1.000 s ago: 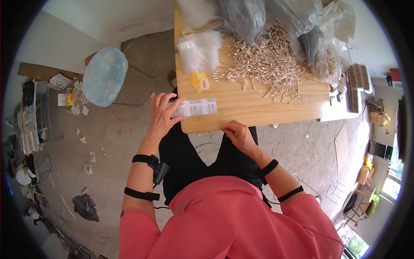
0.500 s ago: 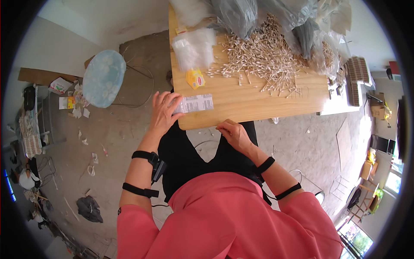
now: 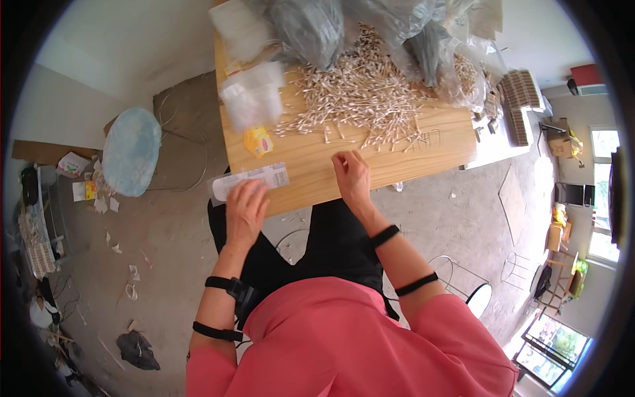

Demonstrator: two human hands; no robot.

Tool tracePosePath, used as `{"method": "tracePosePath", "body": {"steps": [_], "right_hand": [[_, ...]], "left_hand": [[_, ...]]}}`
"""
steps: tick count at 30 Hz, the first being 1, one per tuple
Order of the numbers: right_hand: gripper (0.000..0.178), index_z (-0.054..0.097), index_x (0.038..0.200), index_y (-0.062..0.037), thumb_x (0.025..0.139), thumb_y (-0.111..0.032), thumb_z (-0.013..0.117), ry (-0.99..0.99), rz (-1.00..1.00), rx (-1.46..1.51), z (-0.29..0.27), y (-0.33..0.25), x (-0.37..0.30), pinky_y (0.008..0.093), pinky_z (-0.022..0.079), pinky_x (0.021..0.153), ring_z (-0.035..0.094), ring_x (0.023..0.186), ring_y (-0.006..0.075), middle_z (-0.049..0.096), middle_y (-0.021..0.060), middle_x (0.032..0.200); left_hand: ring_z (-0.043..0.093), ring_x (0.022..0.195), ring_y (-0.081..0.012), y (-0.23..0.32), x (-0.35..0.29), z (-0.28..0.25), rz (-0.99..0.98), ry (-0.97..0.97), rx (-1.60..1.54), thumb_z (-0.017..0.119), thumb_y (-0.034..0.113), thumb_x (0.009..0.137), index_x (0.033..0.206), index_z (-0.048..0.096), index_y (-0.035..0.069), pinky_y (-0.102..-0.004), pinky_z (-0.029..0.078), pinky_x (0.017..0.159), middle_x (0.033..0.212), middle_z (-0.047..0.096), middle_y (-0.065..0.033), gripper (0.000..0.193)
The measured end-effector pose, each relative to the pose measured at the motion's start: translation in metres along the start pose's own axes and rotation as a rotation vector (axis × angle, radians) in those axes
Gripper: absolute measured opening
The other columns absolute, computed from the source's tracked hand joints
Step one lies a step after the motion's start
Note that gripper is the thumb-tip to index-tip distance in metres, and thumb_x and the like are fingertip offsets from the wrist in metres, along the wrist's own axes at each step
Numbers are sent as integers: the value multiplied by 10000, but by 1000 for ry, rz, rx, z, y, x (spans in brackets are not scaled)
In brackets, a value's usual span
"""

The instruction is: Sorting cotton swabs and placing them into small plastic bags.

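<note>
Clearly, the left hand [image 3: 246,210] is the nearer one to the flat paper-and-plastic packet [image 3: 273,176], which lies directly under its fingertips and just ahead of its palm. The packet's long axis runs crosswise to that forearm, rising a little toward the right, so one end shows to the left of the fingers and the other to the right. Its left end seems to jut past the side of the table [image 3: 311,188]. The left fingers are slightly parted and laid over the packet from above, without closing round it.

Well to the right of this grip, the right hand [image 3: 354,180] hangs apart from the packet's right end. Its fingers are bent and bunched; at this size I cannot tell whether the tips meet or pinch anything.

Beyond the left fingers sit a yellow card [image 3: 258,141] and, past it, a stack of clear bags [image 3: 253,98]. The cotton swabs [image 3: 370,92] lie heaped beyond the right hand.
</note>
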State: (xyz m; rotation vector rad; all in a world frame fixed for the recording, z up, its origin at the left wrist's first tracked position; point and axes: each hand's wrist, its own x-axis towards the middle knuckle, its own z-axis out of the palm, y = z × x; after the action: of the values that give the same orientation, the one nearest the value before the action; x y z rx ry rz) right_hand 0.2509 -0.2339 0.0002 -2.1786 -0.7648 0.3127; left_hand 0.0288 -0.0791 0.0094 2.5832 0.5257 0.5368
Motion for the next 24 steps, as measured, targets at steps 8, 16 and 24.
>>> {"method": "tracePosePath", "body": {"steps": [8, 16, 24], "right_hand": [[195, 652, 873, -36, 840, -213, 729, 71, -8, -196, 18, 17, 47, 447, 516, 682, 658, 761, 345, 648, 142, 866], [167, 658, 987, -14, 852, -98, 709, 109, -3, 83, -12, 22, 9, 405, 533, 659, 665, 787, 340, 636, 156, 952], [164, 653, 958, -80, 804, -44, 608, -148, -591, -270, -7, 11, 72, 409, 523, 754, 636, 903, 318, 581, 107, 1020]], "left_hand": [[577, 1055, -325, 56, 36, 58, -58, 25, -231, 687, 26, 826, 1051, 664, 23, -437, 469, 909, 1093, 625, -101, 226], [558, 1060, -339, 73, 60, 76, -120, -34, -110, 739, 131, 827, 1182, 603, 38, -455, 435, 916, 1164, 577, -123, 391], [579, 985, -344, 85, 107, 104, -300, 16, -6, 744, 142, 817, 1080, 588, 66, -472, 453, 835, 1054, 568, -132, 316]]}}
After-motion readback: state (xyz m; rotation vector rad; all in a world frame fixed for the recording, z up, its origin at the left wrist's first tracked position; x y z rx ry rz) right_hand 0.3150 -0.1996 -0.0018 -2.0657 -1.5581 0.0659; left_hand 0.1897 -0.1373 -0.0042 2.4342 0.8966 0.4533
